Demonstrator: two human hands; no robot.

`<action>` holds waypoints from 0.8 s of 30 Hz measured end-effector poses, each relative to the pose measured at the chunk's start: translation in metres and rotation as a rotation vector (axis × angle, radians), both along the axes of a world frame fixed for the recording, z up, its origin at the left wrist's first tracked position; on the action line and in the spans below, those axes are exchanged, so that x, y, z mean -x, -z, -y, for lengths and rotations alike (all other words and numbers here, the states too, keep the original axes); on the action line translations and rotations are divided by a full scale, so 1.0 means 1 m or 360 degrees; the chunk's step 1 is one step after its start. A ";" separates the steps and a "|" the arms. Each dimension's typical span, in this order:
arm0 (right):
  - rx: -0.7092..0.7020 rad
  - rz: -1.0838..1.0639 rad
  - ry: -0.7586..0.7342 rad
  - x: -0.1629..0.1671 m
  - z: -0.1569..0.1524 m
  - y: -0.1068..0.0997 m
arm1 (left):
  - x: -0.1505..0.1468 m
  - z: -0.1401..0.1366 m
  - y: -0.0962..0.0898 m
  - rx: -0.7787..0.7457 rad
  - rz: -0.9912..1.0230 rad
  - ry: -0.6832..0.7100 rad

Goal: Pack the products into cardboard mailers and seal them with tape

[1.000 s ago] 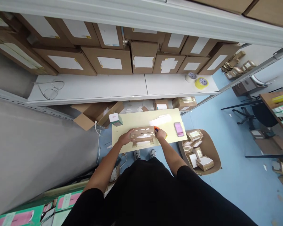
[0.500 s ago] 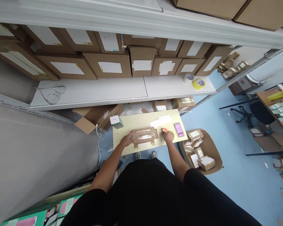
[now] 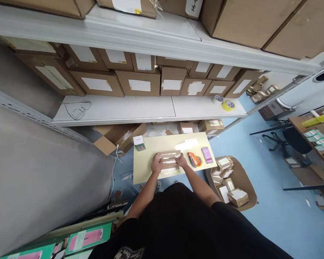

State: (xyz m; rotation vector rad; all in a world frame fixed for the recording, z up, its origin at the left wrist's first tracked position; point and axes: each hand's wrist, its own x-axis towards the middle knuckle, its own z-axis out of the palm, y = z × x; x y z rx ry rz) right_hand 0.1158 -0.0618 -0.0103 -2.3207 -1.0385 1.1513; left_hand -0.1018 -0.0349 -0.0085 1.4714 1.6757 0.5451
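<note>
A small brown cardboard box point(image 3: 168, 155) with strips of shiny tape across it lies on the pale yellow tabletop point(image 3: 148, 174). My left hand point(image 3: 157, 163) grips its left end, fingers over the top. At the opposite end my right hand point(image 3: 181, 160) holds the box, its thumb and fingers closed round the corner. To the right of that hand lies an orange and black tape dispenser point(image 3: 193, 158), partly over a yellow tape roll point(image 3: 199, 161). A pink, pixelated item point(image 3: 206, 155) is beside them. White paper slips point(image 3: 187, 144) rest behind the box.
A small white and green box point(image 3: 139, 142) stands at the table's back left. A large carton point(image 3: 252, 183) on the floor at right holds several taped parcels. Above, a shelf point(image 3: 129, 108) carries glasses point(image 3: 77, 109), tape rolls point(image 3: 228, 105) and boxes.
My right hand has let go of the tape dispenser and moved left onto the box's right end. My left hand still holds the left end. The view has shifted.
</note>
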 end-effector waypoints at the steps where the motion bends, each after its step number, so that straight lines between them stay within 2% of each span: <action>1: 0.0005 -0.0004 0.0000 0.001 -0.001 -0.002 | 0.001 -0.002 0.002 0.0047 0.0005 -0.0027; 4: 0.0056 -0.0043 -0.0036 0.003 -0.004 -0.008 | 0.009 -0.011 0.005 0.0313 0.0035 -0.0148; 7: 0.0190 -0.0029 -0.0062 0.000 -0.006 -0.020 | 0.018 -0.019 0.003 0.0467 0.0127 -0.0147; 10: 0.0259 0.0005 -0.0071 -0.007 -0.008 -0.038 | 0.029 -0.023 -0.009 0.0464 0.0099 -0.0163; 12: 0.0221 0.0034 -0.0084 -0.011 -0.010 -0.051 | 0.038 -0.027 -0.020 0.0419 0.0040 -0.0212; 16: -0.0100 0.0164 -0.0066 -0.013 -0.016 -0.070 | 0.051 -0.041 -0.033 0.0196 0.0072 -0.0221; 18: -0.0252 0.0162 -0.0028 -0.011 -0.020 -0.071 | 0.053 -0.049 -0.031 0.0060 0.0134 -0.0206; 20: -0.0321 0.0045 -0.0006 -0.007 -0.020 -0.065 | 0.050 -0.053 -0.025 0.0029 0.0169 -0.0163; 24: -0.0229 -0.0233 -0.0047 0.005 -0.008 -0.037 | 0.036 -0.038 -0.003 0.0287 0.0138 -0.0022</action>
